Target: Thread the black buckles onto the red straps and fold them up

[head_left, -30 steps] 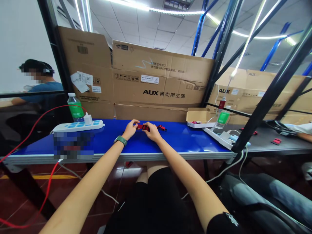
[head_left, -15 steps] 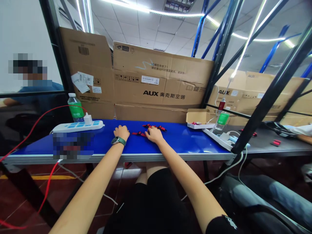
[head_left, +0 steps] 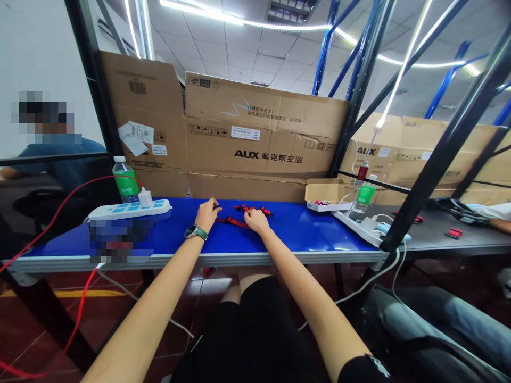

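Observation:
On the blue table [head_left: 295, 229] lies a red strap [head_left: 235, 222] with black buckles. A second red and black piece [head_left: 257, 209] lies just behind it. My left hand [head_left: 206, 214], with a green watch on the wrist, is closed in a pinch on a small black piece at the strap's left end. My right hand [head_left: 255, 219] has its fingers curled down, pressed on the strap's right end. Both hands rest on the table a short way apart.
A white power strip [head_left: 128, 209] and a green-labelled bottle [head_left: 124, 181] stand at the left. A small open cardboard box [head_left: 325, 192], another bottle [head_left: 364, 196] and a second power strip [head_left: 355, 223] are at the right. Large cardboard boxes [head_left: 263, 138] wall the back. A black rack post [head_left: 439, 149] slants at right. Other people sit at both sides.
The hands held the strap together a second ago, then dropped flat onto the table. Now the left hand has shifted right and pinched the strap's end, with the strap stretched between the hands.

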Motion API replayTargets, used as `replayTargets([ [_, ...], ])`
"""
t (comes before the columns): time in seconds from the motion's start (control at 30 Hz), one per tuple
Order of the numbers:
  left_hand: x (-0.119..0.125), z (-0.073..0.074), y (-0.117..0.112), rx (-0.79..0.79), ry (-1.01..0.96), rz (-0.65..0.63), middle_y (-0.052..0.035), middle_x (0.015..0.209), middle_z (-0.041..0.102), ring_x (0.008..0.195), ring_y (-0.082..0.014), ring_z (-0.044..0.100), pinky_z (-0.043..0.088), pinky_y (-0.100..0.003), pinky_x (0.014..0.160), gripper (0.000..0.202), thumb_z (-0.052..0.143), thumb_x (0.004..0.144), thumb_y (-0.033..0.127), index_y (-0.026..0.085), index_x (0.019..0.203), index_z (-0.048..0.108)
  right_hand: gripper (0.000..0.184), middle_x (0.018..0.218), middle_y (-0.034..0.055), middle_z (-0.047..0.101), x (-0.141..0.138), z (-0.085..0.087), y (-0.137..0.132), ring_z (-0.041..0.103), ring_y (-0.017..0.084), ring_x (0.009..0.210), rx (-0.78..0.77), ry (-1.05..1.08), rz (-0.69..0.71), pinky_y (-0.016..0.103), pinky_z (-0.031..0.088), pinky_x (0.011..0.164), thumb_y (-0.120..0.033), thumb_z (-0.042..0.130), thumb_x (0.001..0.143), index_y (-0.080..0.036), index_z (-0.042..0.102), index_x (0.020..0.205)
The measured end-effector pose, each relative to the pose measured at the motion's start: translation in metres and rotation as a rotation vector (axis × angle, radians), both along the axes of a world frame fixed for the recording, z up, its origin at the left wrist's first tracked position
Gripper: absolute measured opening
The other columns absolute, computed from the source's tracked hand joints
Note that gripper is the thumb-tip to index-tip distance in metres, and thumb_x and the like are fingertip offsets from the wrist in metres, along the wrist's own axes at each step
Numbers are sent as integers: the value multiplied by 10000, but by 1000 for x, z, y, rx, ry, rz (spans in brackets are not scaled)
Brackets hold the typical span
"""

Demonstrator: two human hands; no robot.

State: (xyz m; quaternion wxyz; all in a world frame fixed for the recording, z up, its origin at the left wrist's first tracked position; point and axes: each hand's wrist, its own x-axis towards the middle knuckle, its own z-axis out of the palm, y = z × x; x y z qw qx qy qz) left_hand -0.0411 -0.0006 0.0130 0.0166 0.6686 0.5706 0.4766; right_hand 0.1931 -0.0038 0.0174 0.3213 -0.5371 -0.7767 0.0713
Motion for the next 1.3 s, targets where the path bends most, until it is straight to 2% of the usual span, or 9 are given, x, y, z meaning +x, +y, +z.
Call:
replayTargets([
  [0.13, 7, 2, 8, 109, 9, -193, -70, 929, 743, 649, -162, 669, 543, -286, 689, 216, 507, 897, 145, 181, 1025, 677, 185, 1008, 44, 788, 3, 0, 5, 730, 206, 972, -100, 105, 531, 280, 524, 914, -269, 635, 875, -196, 784, 959],
  [0.27, 8, 4, 2, 156, 134, -290, -78, 1055, 752, 894, -212, 714, 547, -328, 855, 232, 533, 890, 157, 207, 1046, 697, 223, 1077, 41, 781, 4, -4, 11, 713, 234, 1072, -81, 119, 711, 349, 496, 1028, -277, 624, 871, -207, 788, 1005],
  [0.37, 9, 5, -3, 106, 165, -314, -61, 980, 764, 948, -238, 716, 536, -342, 878, 205, 608, 868, 194, 229, 1050, 694, 206, 1103, 58, 763, 4, -7, 14, 690, 244, 1101, -13, 118, 682, 385, 485, 1047, -282, 673, 860, -206, 765, 1028],
  [0.53, 16, 5, -4, 61, -12, -380, -49, 879, 762, 850, -228, 735, 545, -321, 801, 153, 686, 835, 280, 204, 966, 671, 461, 1121, 101, 706, -4, -16, 18, 681, 218, 978, 54, 230, 530, 350, 557, 862, -262, 799, 766, -171, 632, 1186],
  [0.73, 24, 7, -9, -1, -104, -530, -41, 823, 757, 764, -207, 727, 558, -302, 748, 280, 687, 852, 457, 187, 927, 689, 55, 798, 1, 720, -6, -11, 19, 695, 168, 743, 8, 412, 492, 281, 546, 763, -224, 636, 887, -210, 642, 940],
  [0.83, 25, 7, -12, -26, 29, -568, -46, 889, 764, 803, -202, 712, 544, -303, 777, 339, 629, 896, 510, 196, 988, 719, 65, 823, 9, 743, 0, -6, 18, 690, 158, 679, 17, 517, 396, 270, 542, 726, -204, 582, 904, -210, 638, 936],
  [0.97, 25, 3, -10, -73, 412, -645, -38, 1112, 752, 1052, -241, 662, 476, -336, 942, 333, 761, 787, 515, 271, 1012, 777, 154, 862, 28, 752, 4, -3, 20, 694, 162, 729, 48, 564, 312, 288, 549, 767, -197, 485, 948, -208, 639, 954],
  [1.13, 24, 1, -10, -92, 543, -463, -28, 1079, 744, 1070, -257, 626, 408, -374, 961, 239, 697, 839, 471, 274, 962, 754, 91, 942, 58, 723, 6, -2, 22, 666, 198, 909, 296, 462, 171, 323, 518, 903, -190, 616, 850, -202, 696, 892],
  [1.3, 38, 7, -30, 4, 661, -380, -55, 1227, 692, 1113, -274, 602, 363, -422, 973, 321, 605, 909, 420, 282, 1190, 677, 92, 811, 27, 706, 8, -5, 24, 658, 189, 774, 213, 515, 55, 299, 522, 798, -187, 636, 808, -199, 676, 890],
])
